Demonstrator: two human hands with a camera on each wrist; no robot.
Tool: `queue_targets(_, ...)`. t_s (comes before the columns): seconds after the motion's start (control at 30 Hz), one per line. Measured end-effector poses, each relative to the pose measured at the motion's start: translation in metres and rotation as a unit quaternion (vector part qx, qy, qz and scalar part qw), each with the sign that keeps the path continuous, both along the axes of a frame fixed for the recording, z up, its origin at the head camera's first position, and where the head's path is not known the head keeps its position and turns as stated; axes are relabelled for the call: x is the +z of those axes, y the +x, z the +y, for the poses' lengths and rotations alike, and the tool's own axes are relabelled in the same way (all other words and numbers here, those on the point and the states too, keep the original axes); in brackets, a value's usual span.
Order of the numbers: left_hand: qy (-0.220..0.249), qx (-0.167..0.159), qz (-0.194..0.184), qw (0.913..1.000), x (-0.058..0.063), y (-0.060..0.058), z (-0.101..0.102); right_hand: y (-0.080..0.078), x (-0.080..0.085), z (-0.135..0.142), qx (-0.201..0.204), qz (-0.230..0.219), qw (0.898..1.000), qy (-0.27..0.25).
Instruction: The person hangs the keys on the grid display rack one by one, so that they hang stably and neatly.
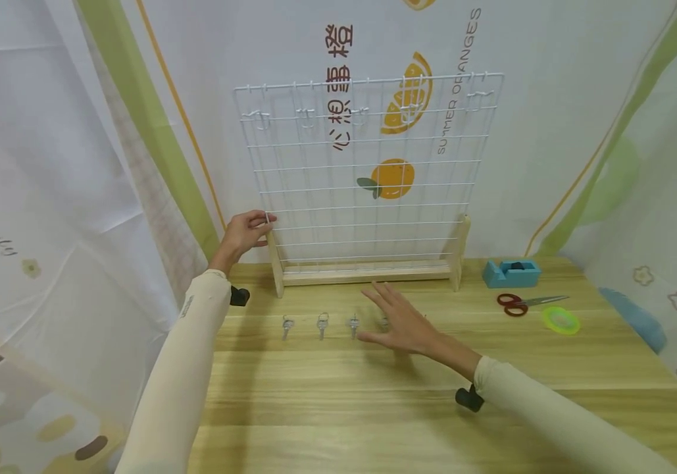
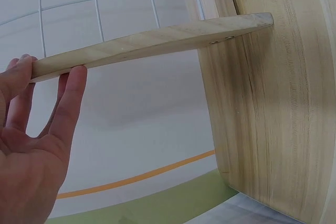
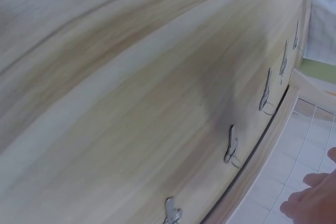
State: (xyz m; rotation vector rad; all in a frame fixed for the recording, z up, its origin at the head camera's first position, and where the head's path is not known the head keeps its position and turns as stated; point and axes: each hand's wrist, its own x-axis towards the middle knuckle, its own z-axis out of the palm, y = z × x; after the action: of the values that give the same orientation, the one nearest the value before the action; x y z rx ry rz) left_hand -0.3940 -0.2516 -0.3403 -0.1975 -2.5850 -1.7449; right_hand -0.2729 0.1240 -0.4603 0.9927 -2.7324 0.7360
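A white wire grid rack [image 1: 368,141] stands upright in a wooden stand [image 1: 368,273] at the back of the table. My left hand [image 1: 246,234] pinches the top of the stand's left upright [image 2: 142,43], thumb on one side and fingers on the other. Several white hooks [image 1: 305,118] hang along the grid's upper part. My right hand [image 1: 400,322], fingers spread and holding nothing, hovers over a row of small silver keys with rings, such as this key [image 1: 322,326]. In the right wrist view several keys [image 3: 231,145] lie along the stand's base, and that hand's fingertips show at the edge.
To the right of the stand sit a blue tape dispenser [image 1: 511,273], red-handled scissors [image 1: 530,303] and a yellow-green disc [image 1: 561,320]. Printed cloth [image 1: 314,39] hangs behind the table, with more at both sides.
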Motion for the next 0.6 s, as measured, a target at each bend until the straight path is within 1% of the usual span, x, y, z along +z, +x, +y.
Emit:
queue_targets(0.07, 0.003, -0.003, -0.011, 0.9999, 0.005, 0.002, 0.002, -0.001, -0.001, -0.004, 0.002, -0.011, 1.000, -0.004)
queue_targets(0.17, 0.008, -0.008, -0.027, 0.9996, 0.018, 0.012, 0.005, -0.004, -0.001, -0.009, 0.003, -0.027, 1.000, -0.007)
queue_targets(0.3, -0.003, -0.020, -0.032, 0.9993, 0.027, 0.020, 0.007, -0.006, -0.002, -0.017, 0.006, -0.039, 0.999, -0.012)
queue_targets(0.4, -0.004, -0.021, -0.029, 0.9993, 0.019, 0.012, 0.004, -0.008, -0.002, -0.022, 0.011, -0.048, 0.999, -0.016)
queue_targets(0.53, 0.001, -0.011, -0.025, 0.9996, 0.009, 0.005, 0.001, -0.011, -0.003, -0.030, 0.022, -0.065, 0.998, -0.016)
queue_targets(0.6, 0.002, -0.010, -0.021, 0.9997, 0.009, 0.005, 0.002, -0.012, -0.004, -0.034, 0.028, -0.069, 0.997, -0.018)
